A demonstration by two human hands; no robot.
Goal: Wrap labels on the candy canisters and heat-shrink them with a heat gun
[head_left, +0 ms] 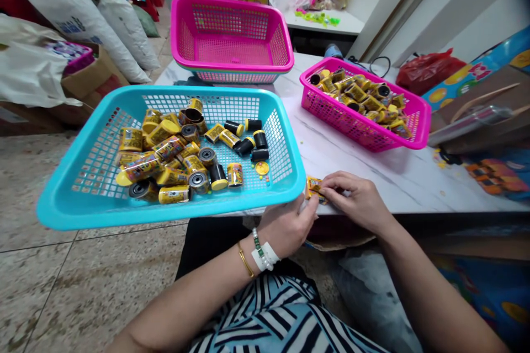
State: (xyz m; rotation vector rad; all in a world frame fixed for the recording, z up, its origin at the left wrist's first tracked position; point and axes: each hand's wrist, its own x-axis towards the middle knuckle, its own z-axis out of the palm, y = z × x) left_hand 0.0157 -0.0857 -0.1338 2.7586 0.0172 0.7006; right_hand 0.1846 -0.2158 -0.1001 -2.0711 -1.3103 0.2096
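At the table's front edge, both hands are closed around a small yellow and orange printed wrapper [313,185]. My left hand [290,226] pinches its near side, close to the corner of the blue basket. The fingertips of my right hand [356,196] grip its right side, partly hiding it. Whether anything is inside the wrapper I cannot tell. The blue basket [174,219] holds many small yellow-wrapped tubs, some black tubs with yellow lids, and a loose yellow disc [261,168] with tiny coloured bits beside it.
A pink basket [343,124] of similar yellow tubs stands on the marble-patterned table [414,185] at the right. Farther back are stacked pink baskets [232,66]. White sacks [74,5] and cardboard boxes lie at the left; a red bag [430,71] is at the right.
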